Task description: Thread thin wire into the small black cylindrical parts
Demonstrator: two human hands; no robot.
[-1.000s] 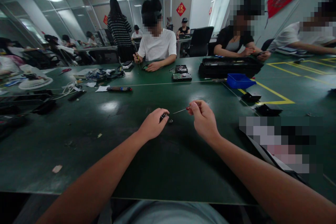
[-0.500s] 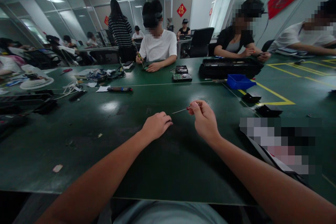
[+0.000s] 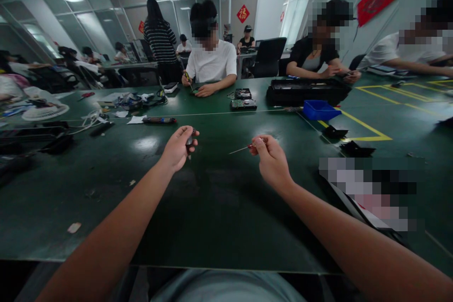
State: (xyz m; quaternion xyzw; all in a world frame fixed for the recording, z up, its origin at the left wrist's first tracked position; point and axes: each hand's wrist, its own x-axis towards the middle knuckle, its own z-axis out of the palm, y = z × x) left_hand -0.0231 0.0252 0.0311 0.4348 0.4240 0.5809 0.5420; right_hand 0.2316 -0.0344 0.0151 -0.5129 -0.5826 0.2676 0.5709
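My right hand (image 3: pixel 272 158) is closed round the red handle of a thin screwdriver (image 3: pixel 239 150), its bare metal shaft pointing left over the table. To the left, my left hand (image 3: pixel 179 147) is raised above the green tabletop (image 3: pixel 219 226), fingers wrapped round a small dark object (image 3: pixel 190 139). Its kind is not clear, as the fingers cover most of it. A gap separates the screwdriver's tip from the left hand.
Hard drives (image 3: pixel 243 104) lie ahead, near a co-worker in a white shirt (image 3: pixel 212 63). A blue bin (image 3: pixel 320 110), a long black housing (image 3: pixel 306 90) and black pieces (image 3: pixel 357 149) sit to the right. A dark tool (image 3: pixel 159 121) and tangled cables (image 3: pixel 138 100) are at the left.
My left hand has moved left and up from the table, away from the screwdriver tip, and now shows a small dark object in its fingers. My right hand has hardly moved.
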